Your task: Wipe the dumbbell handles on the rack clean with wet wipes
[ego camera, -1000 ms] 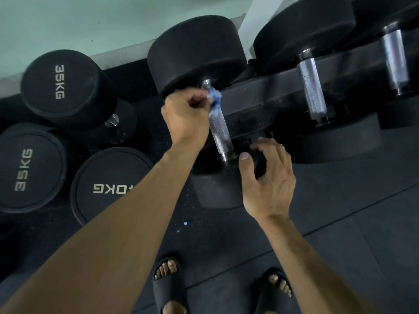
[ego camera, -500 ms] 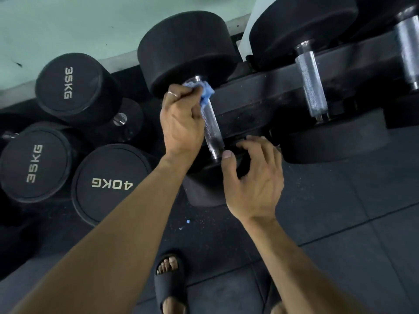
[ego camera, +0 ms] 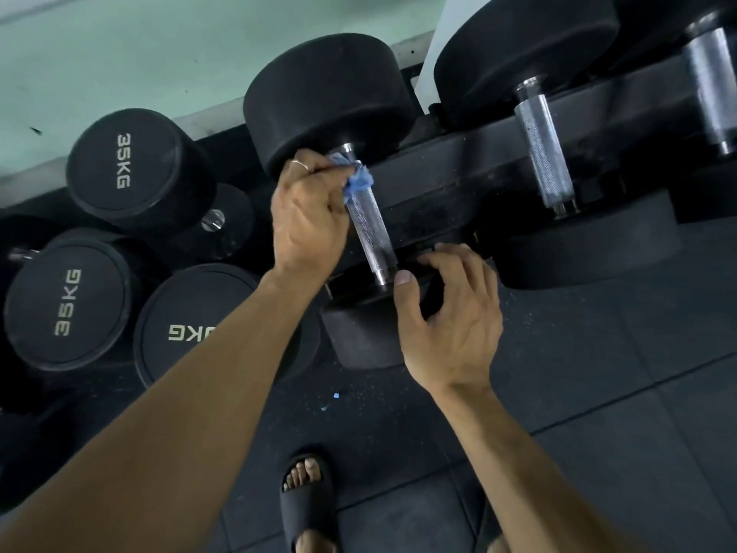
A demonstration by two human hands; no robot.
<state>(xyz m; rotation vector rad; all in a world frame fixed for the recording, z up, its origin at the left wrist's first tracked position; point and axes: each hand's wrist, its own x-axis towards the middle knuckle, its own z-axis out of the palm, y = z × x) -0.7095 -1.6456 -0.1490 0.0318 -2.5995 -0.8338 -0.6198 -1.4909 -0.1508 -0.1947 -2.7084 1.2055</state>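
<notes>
A black dumbbell lies on the dark rack (ego camera: 470,169), its knurled steel handle (ego camera: 373,229) running from the far head (ego camera: 327,101) to the near head (ego camera: 367,337). My left hand (ego camera: 307,217) pinches a crumpled blue wet wipe (ego camera: 357,181) against the far end of that handle. My right hand (ego camera: 450,321) rests on the near head beside the handle's lower end, thumb up by the collar and fingers curved over the head's top edge. A second dumbbell handle (ego camera: 544,153) sits to the right, and a third (ego camera: 714,85) at the frame edge.
Several black dumbbells marked 35KG (ego camera: 123,161) and 40KG (ego camera: 191,333) stand on end on the floor at the left. Dark rubber floor tiles (ego camera: 598,373) spread below, with a small blue scrap (ego camera: 336,395). My sandalled foot (ego camera: 307,496) is at the bottom. A pale green wall (ego camera: 119,41) lies behind.
My left hand with the wipe has stayed at the far end of the handle, shifting slightly along it. The right hand has kept its place on the near head. The view shifted a little.
</notes>
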